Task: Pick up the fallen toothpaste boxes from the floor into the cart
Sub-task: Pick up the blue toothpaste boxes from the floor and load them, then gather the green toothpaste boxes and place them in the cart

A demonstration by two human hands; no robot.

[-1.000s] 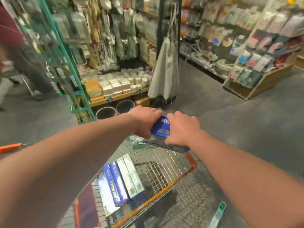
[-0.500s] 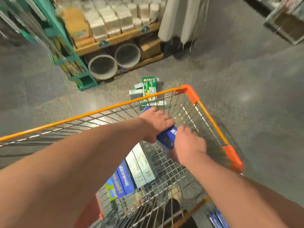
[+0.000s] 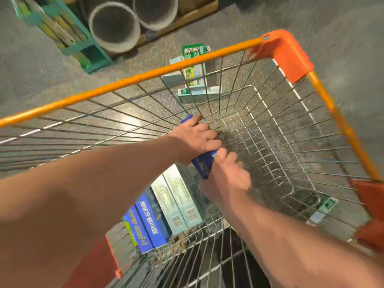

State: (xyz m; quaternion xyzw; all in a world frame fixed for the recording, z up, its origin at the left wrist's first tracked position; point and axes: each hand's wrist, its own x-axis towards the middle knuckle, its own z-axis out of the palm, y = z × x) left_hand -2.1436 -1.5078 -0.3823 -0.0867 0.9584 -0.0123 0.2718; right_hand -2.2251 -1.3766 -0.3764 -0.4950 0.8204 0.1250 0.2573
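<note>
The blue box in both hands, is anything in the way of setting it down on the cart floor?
Nothing visible. The blue toothpaste box, held by the left hand and right hand, is already inside the cart. The wire floor beyond it looks bare; the boxes already loaded lie nearer the person.

A shop aisle: a wire shopping cart [image 3: 133, 80] with an orange rim stands on grey speckled floor [image 3: 311, 15], boxed goods [image 3: 166, 210] inside, a green display rack [image 3: 83, 46] near.

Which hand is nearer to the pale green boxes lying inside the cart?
Right. The right hand is just beside the pale green boxes; the left hand is farther up.
</note>
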